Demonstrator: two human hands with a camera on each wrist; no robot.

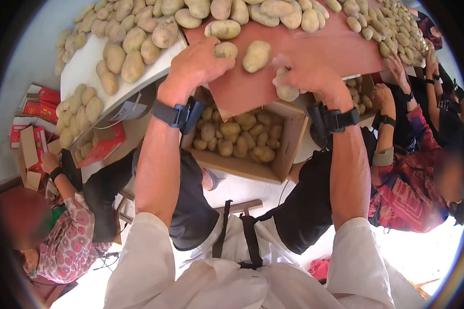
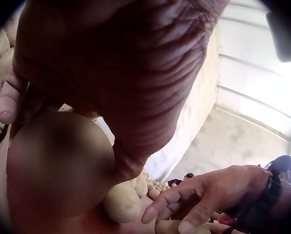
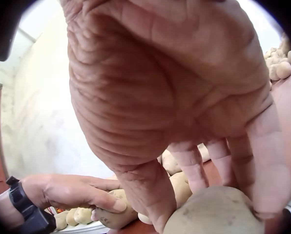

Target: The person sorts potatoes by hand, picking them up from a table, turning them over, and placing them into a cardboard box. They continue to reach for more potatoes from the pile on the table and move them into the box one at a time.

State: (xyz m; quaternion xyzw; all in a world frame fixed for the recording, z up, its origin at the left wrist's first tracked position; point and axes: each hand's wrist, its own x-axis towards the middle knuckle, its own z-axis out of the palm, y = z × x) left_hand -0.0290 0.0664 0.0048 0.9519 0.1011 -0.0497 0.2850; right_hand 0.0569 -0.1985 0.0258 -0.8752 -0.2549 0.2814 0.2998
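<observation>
My left hand pinches a potato between thumb and fingers, over the left part of the reddish-brown board. In the right wrist view this potato shows under the thumb. On the right, my other hand grips a second potato at the board's front edge. Its thumb and fingers straddle that potato in the right wrist view. Between the two hands a loose potato lies on the board.
Below the board's front edge stands a cardboard box part-filled with potatoes. Potato heaps cover the white tabletop at left and the far side. Other people's hands work at right; another person sits at left beside red cartons.
</observation>
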